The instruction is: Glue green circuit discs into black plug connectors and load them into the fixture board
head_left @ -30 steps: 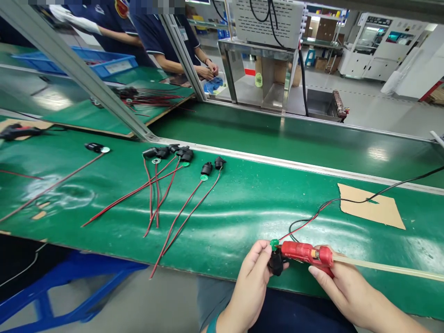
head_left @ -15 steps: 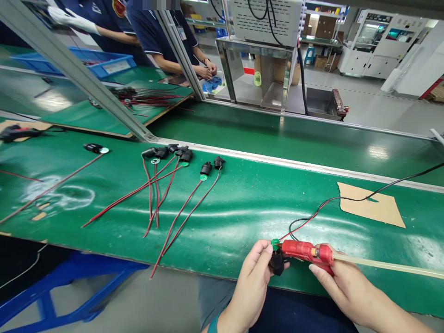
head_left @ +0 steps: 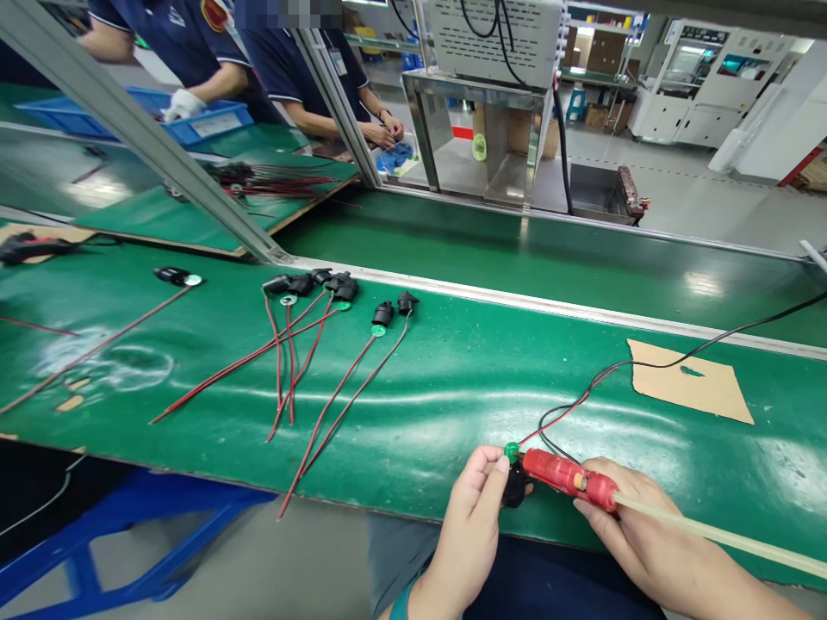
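Near the front edge of the green bench, my left hand (head_left: 475,517) pinches a black connector (head_left: 514,486) with a round green end (head_left: 512,452). A thin red wire (head_left: 549,422) runs from that green end. My right hand (head_left: 637,525) is wrapped round a red glue gun (head_left: 568,475), whose tip meets or nearly meets the green end. From the gun's back a long pale glue stick (head_left: 717,532) sticks out to the right. Left of my hands lie several black connectors (head_left: 342,286) with red wires (head_left: 332,405).
A cardboard piece (head_left: 691,383) lies at the right, with a black cable (head_left: 743,331) across it. Another connector (head_left: 171,275) is at the left. Behind a metal frame post (head_left: 155,146), two people work near a blue tray (head_left: 213,125). A blue stool (head_left: 129,517) stands below the bench.
The glue gun's back end and glue stick have tilted lower, while its tip stays by the green end. A co-worker's gloved hand has moved down to the blue tray.
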Available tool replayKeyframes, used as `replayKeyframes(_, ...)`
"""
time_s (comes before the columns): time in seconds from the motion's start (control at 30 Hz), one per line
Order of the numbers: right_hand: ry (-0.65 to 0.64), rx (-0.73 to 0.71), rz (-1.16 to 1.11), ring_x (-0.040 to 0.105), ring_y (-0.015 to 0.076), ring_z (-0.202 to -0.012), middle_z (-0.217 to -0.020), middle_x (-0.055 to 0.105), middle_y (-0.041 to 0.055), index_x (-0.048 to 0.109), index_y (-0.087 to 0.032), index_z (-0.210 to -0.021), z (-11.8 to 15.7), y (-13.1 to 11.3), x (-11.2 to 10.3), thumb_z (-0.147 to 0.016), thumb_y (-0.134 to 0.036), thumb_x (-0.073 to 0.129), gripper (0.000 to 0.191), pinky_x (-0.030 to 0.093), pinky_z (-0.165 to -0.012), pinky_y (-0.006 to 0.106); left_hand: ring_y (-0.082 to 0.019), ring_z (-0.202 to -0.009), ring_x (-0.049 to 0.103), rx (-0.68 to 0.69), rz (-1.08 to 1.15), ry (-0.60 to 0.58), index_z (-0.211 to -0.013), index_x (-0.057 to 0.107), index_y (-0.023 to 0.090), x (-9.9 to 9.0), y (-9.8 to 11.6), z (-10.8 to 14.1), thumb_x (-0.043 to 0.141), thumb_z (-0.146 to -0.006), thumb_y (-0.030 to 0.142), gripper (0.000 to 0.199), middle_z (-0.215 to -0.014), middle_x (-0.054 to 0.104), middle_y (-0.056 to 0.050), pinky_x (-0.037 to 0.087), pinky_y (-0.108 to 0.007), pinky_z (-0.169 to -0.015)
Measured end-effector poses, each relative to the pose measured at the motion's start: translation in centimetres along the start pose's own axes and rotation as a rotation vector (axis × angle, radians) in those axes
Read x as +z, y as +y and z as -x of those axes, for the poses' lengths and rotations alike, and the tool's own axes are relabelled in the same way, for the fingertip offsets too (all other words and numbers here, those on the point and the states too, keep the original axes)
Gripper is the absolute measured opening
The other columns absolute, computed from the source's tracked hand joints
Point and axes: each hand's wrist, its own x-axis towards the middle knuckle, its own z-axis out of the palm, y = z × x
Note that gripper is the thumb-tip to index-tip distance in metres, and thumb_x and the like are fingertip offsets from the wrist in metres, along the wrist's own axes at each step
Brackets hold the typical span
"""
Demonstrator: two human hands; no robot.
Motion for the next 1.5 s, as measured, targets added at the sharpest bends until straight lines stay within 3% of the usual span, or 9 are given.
replayKeyframes(0.2,0.025,-0.050,0.050,0.062,0.0208,-0.081,-0.095,0.064,0.0042,0.047,-0.024,-0.112,-0.4,-0.1,-0.2,-0.103,-0.016,0.039,0.014,0.050,-0.071,0.033,-0.013,-0.070,0.052,0.038,-0.124,0.038,-0.085,0.055,0.021,0.2,0.4,0.0,0.062,-0.092,0.055,0.035,-0.076,0.055,0.003,0.041,-0.022,-0.061)
replayKeyframes(0.43,-0.004,-0.058,0.079,0.062,0.0201,-0.076,-0.092,0.063,0.0035,0.046,-0.023,-0.114,-0.6,-0.5,-0.7,-0.103,-0.015,0.037,0.016,0.050,-0.069,0.033,-0.015,-0.072,0.052,0.120,-0.250,0.049,-0.086,0.058,0.021,-0.2,0.1,0.0,0.056,-0.097,0.046,0.027,-0.077,0.055,0.002,0.043,-0.026,-0.068)
replayKeyframes(0.77,-0.024,0.063,0.024,0.066,0.0238,-0.106,-0.117,0.065,0.0077,0.052,-0.026,-0.124,0.9,0.0,-0.3,-0.107,-0.030,0.042,0.020,0.056,-0.091,0.039,-0.018,-0.081,0.058,0.184,-0.298,0.023,-0.095,0.061,0.021,-0.6,-0.2,0.0,0.052,-0.100,0.040,0.022,-0.086,0.064,-0.001,0.046,-0.028,-0.077)
replayKeyframes(0.97,0.059,0.072,-0.111,0.064,0.0228,-0.112,-0.123,0.066,0.0075,0.058,-0.027,-0.128,1.4,0.2,-1.5,-0.104,-0.029,0.049,0.026,0.054,-0.097,0.032,-0.020,-0.086,0.063,0.073,-0.171,0.015,-0.090,0.061,0.021,-0.5,-0.5,-0.4,0.058,-0.096,0.047,0.027,-0.088,0.068,-0.003,0.050,-0.030,-0.079)
replayKeyframes(1.03,0.067,0.115,-0.237,0.066,0.0213,-0.105,-0.119,0.068,0.0072,0.061,-0.026,-0.126,1.7,0.3,-1.9,-0.104,-0.030,0.049,0.025,0.054,-0.096,0.030,-0.022,-0.092,0.065,0.018,-0.112,0.008,-0.091,0.061,0.021,-0.5,-0.7,-0.6,0.060,-0.095,0.050,0.029,-0.094,0.071,-0.006,0.052,-0.032,-0.081)
replayKeyframes(1.13,0.107,0.208,-0.455,0.066,0.0187,-0.084,-0.104,0.071,0.0068,0.067,-0.023,-0.112,2.2,0.8,-1.9,-0.103,-0.034,0.052,0.021,0.056,-0.078,0.026,-0.023,-0.095,0.067,-0.046,-0.031,0.004,-0.095,0.062,0.021,-0.5,-1.0,-0.7,0.061,-0.094,0.051,0.031,-0.099,0.073,-0.007,0.054,-0.035,-0.083)
replayKeyframes(1.2,0.147,0.270,-0.602,0.062,0.0165,-0.070,-0.094,0.071,0.0068,0.069,-0.021,-0.102,2.4,1.4,-1.7,-0.102,-0.038,0.053,0.023,0.053,-0.067,0.026,-0.024,-0.096,0.068,-0.081,0.027,0.004,-0.095,0.062,0.020,-0.5,-1.0,-0.7,0.063,-0.093,0.051,0.030,-0.100,0.074,-0.008,0.055,-0.037,-0.085)
replayKeyframes(1.33,0.238,0.361,-0.878,0.052,0.0117,-0.051,-0.080,0.069,0.0064,0.069,-0.016,-0.102,2.7,2.6,-1.4,-0.100,-0.045,0.054,0.032,0.043,-0.053,0.027,-0.024,-0.095,0.069,-0.130,0.102,0.028,-0.092,0.060,0.020,-0.3,-0.9,-0.6,0.068,-0.089,0.051,0.032,-0.099,0.075,-0.008,0.057,-0.039,-0.083)
replayKeyframes(1.5,0.351,0.412,-1.061,0.047,0.0087,-0.040,-0.092,0.072,0.0126,0.069,-0.016,-0.095,4.2,4.2,-2.3,-0.096,-0.050,0.056,0.037,0.032,-0.043,0.027,-0.024,-0.094,0.070,-0.128,0.111,0.040,-0.092,0.060,0.019,-0.4,-0.6,-0.6,0.069,-0.088,0.052,0.034,-0.099,0.076,-0.009,0.057,-0.038,-0.082)
